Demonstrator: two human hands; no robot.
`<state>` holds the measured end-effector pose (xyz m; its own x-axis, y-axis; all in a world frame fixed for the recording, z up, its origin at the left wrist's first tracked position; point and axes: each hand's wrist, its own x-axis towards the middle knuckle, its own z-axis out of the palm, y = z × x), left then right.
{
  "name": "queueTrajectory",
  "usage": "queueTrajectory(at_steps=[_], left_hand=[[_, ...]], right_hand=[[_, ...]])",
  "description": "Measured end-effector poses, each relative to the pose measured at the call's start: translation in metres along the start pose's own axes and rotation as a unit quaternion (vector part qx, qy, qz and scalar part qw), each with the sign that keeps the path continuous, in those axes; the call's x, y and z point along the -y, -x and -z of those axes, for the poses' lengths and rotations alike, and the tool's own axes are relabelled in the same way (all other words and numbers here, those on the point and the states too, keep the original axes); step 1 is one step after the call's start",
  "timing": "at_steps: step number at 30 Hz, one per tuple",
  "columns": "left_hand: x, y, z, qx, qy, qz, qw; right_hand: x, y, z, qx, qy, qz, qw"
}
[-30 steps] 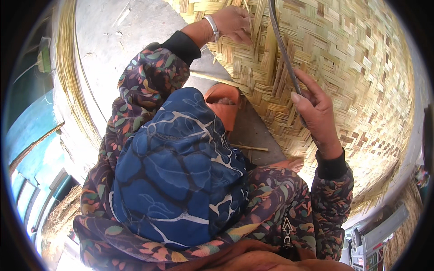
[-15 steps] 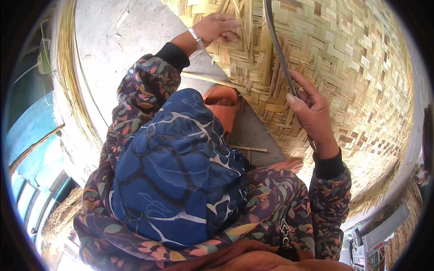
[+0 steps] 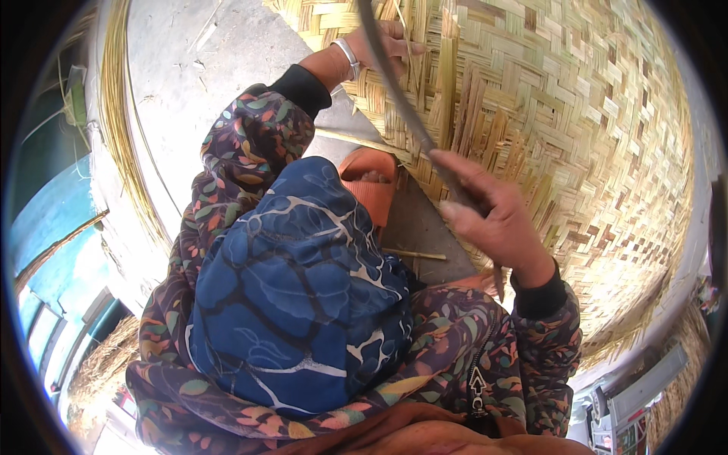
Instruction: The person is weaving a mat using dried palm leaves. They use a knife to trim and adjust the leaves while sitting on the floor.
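Note:
A large woven bamboo mat (image 3: 569, 136) spreads across the right side, with loose strip ends (image 3: 485, 121) sticking up along its weave. Held up over the mat's near edge is a long, dark, slightly curved flat bar (image 3: 409, 117). My right hand (image 3: 504, 224) is closed round its lower part, the end showing below the wrist. At the mat's far edge, my left hand (image 3: 358, 47) has its fingers curled by a thin bamboo strip (image 3: 410, 30) and seems to pinch it. The bar crosses in front of this hand and hides some fingers.
My foot in an orange slipper (image 3: 370, 186) rests beside the mat edge. A thin stick (image 3: 415, 254) lies on the grey floor (image 3: 205, 83). Long bundled strips (image 3: 117, 114) run down the left. A grey object (image 3: 644, 387) stands at the lower right.
My right hand has moved left and down with the dark bar, whose upper part now swings across my left hand. My left hand has shifted slightly right along the mat.

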<state>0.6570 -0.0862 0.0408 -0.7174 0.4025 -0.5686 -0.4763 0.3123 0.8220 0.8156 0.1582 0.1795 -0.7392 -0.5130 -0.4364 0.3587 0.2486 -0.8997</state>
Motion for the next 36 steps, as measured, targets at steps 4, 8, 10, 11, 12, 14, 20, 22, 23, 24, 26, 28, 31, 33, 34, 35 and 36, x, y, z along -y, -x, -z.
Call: queueTrajectory(at_steps=[4,8,10,11,12,14,20,22,23,24,26,28,31,33,34,35,36], left_hand=[[-0.008,0.013,-0.007,-0.035,0.001,0.000,0.999],[0.004,0.005,-0.015,-0.089,-0.056,-0.036,0.994],[0.007,0.007,-0.016,-0.095,-0.025,-0.054,0.994],[0.009,0.010,-0.016,-0.098,-0.009,-0.062,0.993],[0.008,0.006,-0.011,-0.090,-0.038,0.007,0.995],[0.015,0.000,-0.002,-0.036,-0.114,-0.154,0.981],[0.010,-0.001,-0.012,-0.082,-0.015,0.000,0.997],[0.009,0.003,-0.018,-0.124,-0.095,-0.021,0.988],[0.001,0.011,-0.022,-0.142,-0.135,-0.026,0.980],[-0.003,0.016,-0.024,-0.160,-0.174,-0.032,0.971],[0.014,0.009,-0.022,-0.159,-0.089,-0.065,0.981],[0.016,0.003,-0.018,-0.145,-0.051,-0.066,0.986],[0.012,0.011,-0.009,-0.092,0.011,-0.063,0.994],[0.012,0.014,-0.006,-0.061,0.014,-0.059,0.996],[0.012,0.014,-0.004,-0.045,0.015,-0.057,0.997],[0.012,0.014,0.000,-0.027,0.021,-0.051,0.998],[0.013,0.013,0.004,-0.009,0.026,-0.046,0.999]], right_hand=[[0.011,-0.006,-0.010,0.111,0.013,-0.046,0.993],[-0.007,-0.007,-0.022,0.073,-0.038,-0.011,0.997],[-0.016,-0.009,-0.029,0.020,-0.102,0.004,0.995],[-0.015,-0.010,-0.027,0.006,-0.121,-0.021,0.992],[-0.014,-0.011,-0.025,-0.011,-0.140,-0.045,0.989],[-0.006,-0.011,-0.005,-0.010,-0.138,-0.146,0.980],[-0.018,-0.005,0.009,-0.052,-0.205,-0.173,0.962],[-0.021,-0.002,0.013,-0.051,-0.210,-0.167,0.962],[-0.025,-0.001,0.016,-0.051,-0.215,-0.160,0.962],[-0.026,-0.001,0.017,-0.051,-0.221,-0.153,0.962],[-0.023,0.001,0.021,-0.073,-0.235,-0.161,0.956],[-0.020,0.002,0.027,-0.079,-0.241,-0.168,0.953],[-0.023,0.000,0.028,-0.065,-0.209,-0.155,0.963],[-0.022,0.001,0.028,-0.057,-0.207,-0.168,0.962],[-0.021,0.001,0.028,-0.053,-0.206,-0.175,0.961],[-0.023,0.000,0.027,-0.061,-0.212,-0.171,0.960],[-0.025,-0.001,0.025,-0.069,-0.218,-0.167,0.959]])
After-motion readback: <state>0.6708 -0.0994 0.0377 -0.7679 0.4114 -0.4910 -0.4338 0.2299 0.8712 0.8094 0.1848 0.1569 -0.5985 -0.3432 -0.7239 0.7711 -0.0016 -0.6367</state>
